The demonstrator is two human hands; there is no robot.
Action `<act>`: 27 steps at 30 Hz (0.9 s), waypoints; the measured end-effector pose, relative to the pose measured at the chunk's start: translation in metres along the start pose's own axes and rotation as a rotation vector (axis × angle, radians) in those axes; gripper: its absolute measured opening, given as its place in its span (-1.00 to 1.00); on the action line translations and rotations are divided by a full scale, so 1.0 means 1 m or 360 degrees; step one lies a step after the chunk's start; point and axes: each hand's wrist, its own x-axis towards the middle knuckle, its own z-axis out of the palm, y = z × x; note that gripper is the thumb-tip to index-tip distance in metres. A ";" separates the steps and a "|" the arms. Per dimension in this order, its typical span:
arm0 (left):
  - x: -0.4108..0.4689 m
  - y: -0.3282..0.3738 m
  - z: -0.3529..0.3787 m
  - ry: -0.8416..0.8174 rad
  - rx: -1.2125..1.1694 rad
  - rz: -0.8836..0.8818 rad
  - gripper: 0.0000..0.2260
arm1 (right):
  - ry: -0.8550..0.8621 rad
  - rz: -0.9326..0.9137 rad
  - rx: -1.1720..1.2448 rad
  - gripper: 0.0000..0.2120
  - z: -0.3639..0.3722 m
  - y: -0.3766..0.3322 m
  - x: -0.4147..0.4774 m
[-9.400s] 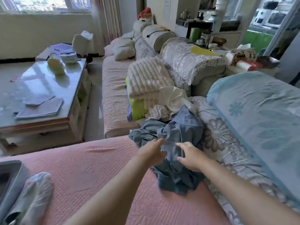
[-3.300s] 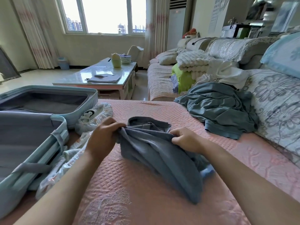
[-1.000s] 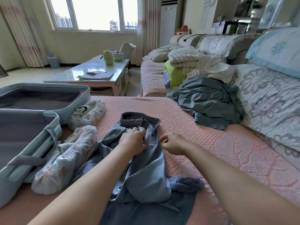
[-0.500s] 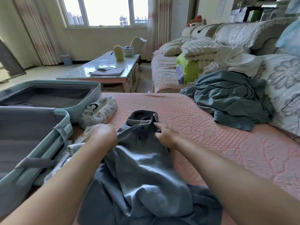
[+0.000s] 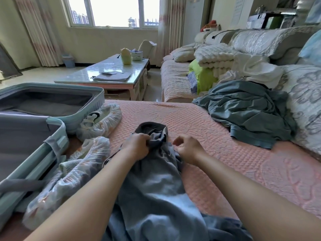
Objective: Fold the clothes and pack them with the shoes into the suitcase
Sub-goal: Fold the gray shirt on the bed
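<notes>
We are leaning over the pink quilted cover (image 5: 225,153), both bare forearms reaching out along its middle. Our left hand (image 5: 137,147) is gripping the grey-blue shirt (image 5: 156,192) just below its dark collar. The fingers are curling tight round a bunch of cloth, knuckles up. Our right hand (image 5: 188,150) is sitting just beside it at the shirt's right edge. Its fingers (image 5: 182,139) are curling inward with only a narrow gap to the thumb, and we cannot tell whether they are pinching any cloth. The shirt is lying crumpled lengthwise, collar pointing away from us, its body running back between our arms toward the near edge of the cover.

Along the left edge the open suitcase (image 5: 97,100) is lying with both halves showing grey lining. Just beside its rim one wrapped shoe (image 5: 104,119) is lying in a white cover, and a second wrapped shoe (image 5: 73,174) is resting nearer us, against the suitcase's near half. Toward the far right corner a teal garment (image 5: 248,112) is sitting in an unfolded heap against the flowered backrest (image 5: 305,94), well apart from our hands.
</notes>
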 end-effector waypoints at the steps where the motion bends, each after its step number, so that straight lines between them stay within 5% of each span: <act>1: 0.001 -0.001 -0.005 0.0153 0.0006 -0.0084 -0.74 | -0.0064 0.0041 -0.0070 -0.84 0.001 0.004 0.000; 4: 0.006 -0.008 -0.022 0.0478 0.0118 -0.0361 -0.72 | -0.0173 0.0112 -0.0185 -0.59 0.005 0.008 0.000; 6: 0.003 -0.011 -0.025 0.0391 0.0341 -0.0429 -0.62 | -0.0185 0.0091 -0.0175 -0.71 0.007 0.005 0.002; 8: -0.002 -0.009 -0.022 0.0324 0.0462 -0.0250 -0.41 | -0.0218 0.0091 -0.0180 -0.91 0.008 0.001 0.000; 10: -0.006 0.002 -0.017 0.0333 0.0434 0.0150 -0.31 | -0.0178 0.0096 -0.0210 -0.84 0.005 -0.002 -0.003; 13: -0.009 0.028 -0.008 0.0259 0.0431 0.0630 -0.45 | 0.0017 0.0143 -0.0072 -0.84 -0.008 0.002 -0.009; 18: -0.010 0.055 0.009 0.0222 0.0478 0.0718 -0.59 | 0.0495 0.0389 0.0435 -0.82 -0.050 0.027 -0.018; 23: -0.018 0.082 0.021 0.0087 0.0350 0.0727 -0.55 | 0.0917 0.0579 -0.0421 -0.80 -0.105 0.075 -0.043; 27: -0.023 0.100 0.042 -0.0393 0.0434 0.0644 -0.42 | 0.0442 0.0860 -0.1140 -0.69 -0.120 0.104 -0.060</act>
